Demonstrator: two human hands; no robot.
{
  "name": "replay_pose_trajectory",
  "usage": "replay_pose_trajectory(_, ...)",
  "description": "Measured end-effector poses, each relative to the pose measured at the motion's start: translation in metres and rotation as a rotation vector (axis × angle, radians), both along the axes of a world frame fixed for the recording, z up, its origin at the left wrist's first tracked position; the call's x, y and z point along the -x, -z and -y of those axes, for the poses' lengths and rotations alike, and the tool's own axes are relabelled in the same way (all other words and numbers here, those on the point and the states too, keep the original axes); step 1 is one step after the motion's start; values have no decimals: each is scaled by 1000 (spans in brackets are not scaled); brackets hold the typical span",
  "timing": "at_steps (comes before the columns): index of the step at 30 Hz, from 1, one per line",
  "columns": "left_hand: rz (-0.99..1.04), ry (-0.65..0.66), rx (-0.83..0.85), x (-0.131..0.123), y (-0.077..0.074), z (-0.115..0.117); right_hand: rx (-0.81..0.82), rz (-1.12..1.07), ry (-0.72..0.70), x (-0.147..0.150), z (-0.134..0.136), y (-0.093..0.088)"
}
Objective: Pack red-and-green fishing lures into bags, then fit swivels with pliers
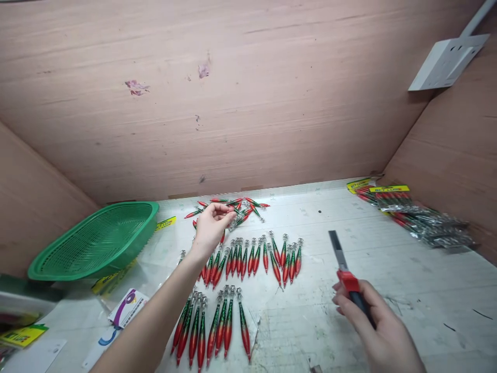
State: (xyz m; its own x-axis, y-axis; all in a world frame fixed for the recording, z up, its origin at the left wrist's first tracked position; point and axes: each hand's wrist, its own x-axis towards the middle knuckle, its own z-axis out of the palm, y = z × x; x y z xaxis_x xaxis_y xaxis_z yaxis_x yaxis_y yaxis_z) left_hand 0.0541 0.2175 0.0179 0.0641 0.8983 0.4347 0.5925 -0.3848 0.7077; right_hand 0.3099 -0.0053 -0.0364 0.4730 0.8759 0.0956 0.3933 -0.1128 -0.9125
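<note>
My left hand (213,225) reaches over a loose pile of red and green fishing lures (254,211) near the back wall. Its thumb and fingertips are pinched together on a lure, mostly hidden by the fingers. A box cutter (348,282) with a red and black handle sits in my closed right hand (378,324), its blade pointing up and away over the white table. In front of the pile lies a row of squid jigs (256,259), metal hooks toward the wall. Nearer to me, a second group of jigs (228,326) lies side by side, partly hidden by my left forearm.
A green plastic basket (97,241) stands at the left, with yellow-topped packaging and printed cards (128,308) by it. Packed lures (423,217) are piled at the right wall. Wooden panels (233,129) enclose the table; a white power socket (448,62) is at upper right.
</note>
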Motion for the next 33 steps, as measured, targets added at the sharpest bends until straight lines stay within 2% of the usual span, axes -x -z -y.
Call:
replay_pose_trajectory(2,88,-16,-11,9,6,10,-65,35,-117,14,-1,-3)
replay_pose_trajectory(5,143,-64,-28,24,11,9,-102,108,-204,27,-1,-7)
replay_pose_trajectory(11,125,-183,-14,49,22,-15,-77,136,-196,30,-3,-4)
replay_pose_trajectory(14,13,-166,23,50,24,-23,-52,114,-147,35,-3,-7)
replay_pose_trajectory(19,-174,-91,125,43,14,-30,-55,63,-53,47,-3,-13)
replay_pose_trajectory(23,-218,-188,181,40,9,-26,-83,51,-36,45,-4,-12)
replay_pose_trajectory(26,-177,-287,198,44,8,-23,-82,66,-43,39,-5,-8)
replay_pose_trajectory(29,-81,-348,222,50,5,-26,-55,87,-143,34,-5,-6)
replay_pose_trajectory(31,11,-346,260,50,0,-25,-57,89,-156,35,-5,-6)
replay_pose_trajectory(33,117,-286,326,43,-6,-15,-95,74,-106,40,-5,-7)
